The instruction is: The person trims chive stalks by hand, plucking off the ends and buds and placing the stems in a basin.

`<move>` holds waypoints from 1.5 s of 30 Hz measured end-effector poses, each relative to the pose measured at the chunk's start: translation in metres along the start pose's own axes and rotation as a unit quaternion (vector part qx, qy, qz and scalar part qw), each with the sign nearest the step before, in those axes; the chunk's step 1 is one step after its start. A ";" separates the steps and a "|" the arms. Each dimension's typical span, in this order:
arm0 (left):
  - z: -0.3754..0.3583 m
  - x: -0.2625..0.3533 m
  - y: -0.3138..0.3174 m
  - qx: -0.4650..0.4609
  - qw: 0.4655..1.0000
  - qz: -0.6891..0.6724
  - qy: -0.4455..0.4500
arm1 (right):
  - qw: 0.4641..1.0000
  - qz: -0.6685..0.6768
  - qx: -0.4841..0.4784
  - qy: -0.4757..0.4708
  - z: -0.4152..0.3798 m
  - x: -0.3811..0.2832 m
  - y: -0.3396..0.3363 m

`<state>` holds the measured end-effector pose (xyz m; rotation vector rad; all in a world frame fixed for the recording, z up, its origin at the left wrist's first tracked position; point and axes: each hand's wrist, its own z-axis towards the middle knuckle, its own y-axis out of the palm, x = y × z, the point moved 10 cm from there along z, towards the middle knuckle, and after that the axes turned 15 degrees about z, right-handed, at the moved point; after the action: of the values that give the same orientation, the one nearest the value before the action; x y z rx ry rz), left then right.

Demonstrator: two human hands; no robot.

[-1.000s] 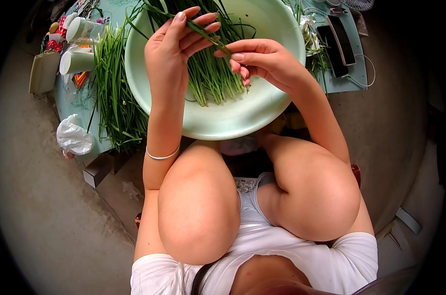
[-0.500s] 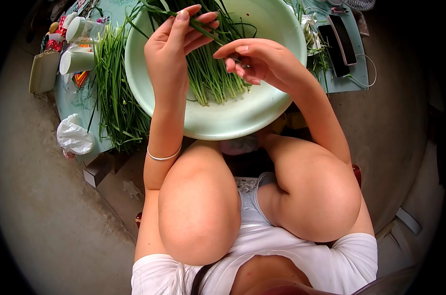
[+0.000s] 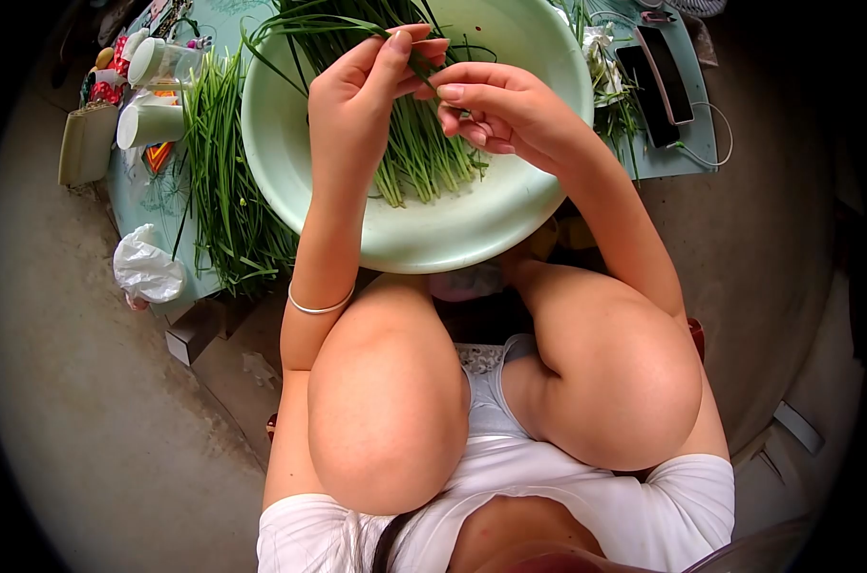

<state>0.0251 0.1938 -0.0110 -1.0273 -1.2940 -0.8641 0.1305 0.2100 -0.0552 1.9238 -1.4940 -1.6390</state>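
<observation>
Over a pale green basin (image 3: 414,250), my left hand (image 3: 362,95) pinches a few long, flat green blades of garlic chives (image 3: 343,27) between thumb and fingers. My right hand (image 3: 515,110) meets it from the right, thumb and forefinger closed on the other end of the same blades. Below both hands, a thick bunch of garlic chives (image 3: 419,162) lies in the basin, pale stem ends toward me. Part of that bunch is hidden behind my hands. More garlic chives (image 3: 225,181) are heaped on the table left of the basin.
On the table (image 3: 204,277) at left lie two clear plastic cups (image 3: 152,124) and a crumpled white plastic bag (image 3: 147,265). To the right are a phone (image 3: 663,76) with a white cable and some loose trimmings (image 3: 615,105). My knees (image 3: 386,382) come close under the basin.
My left hand has moved right and slightly down, toward the right hand. My right hand has shifted slightly up, and its thumb and forefinger have closed on the blades.
</observation>
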 end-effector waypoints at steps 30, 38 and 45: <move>0.044 0.081 -0.226 0.072 0.990 0.006 0.118 | 0.661 -0.565 0.340 -0.358 -0.123 -0.160 -0.104; -0.068 0.061 -0.320 0.018 0.991 0.134 -0.005 | 0.696 -0.537 0.315 -0.358 -0.107 -0.152 -0.094; -0.186 -0.073 -0.351 -0.132 0.688 0.653 -0.289 | 0.688 -0.581 0.279 -0.333 -0.094 -0.136 -0.081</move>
<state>-0.2485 -0.1016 -0.0420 -2.1280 -0.5420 0.4675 0.2701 0.3125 0.0063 3.2578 -0.8819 -2.8756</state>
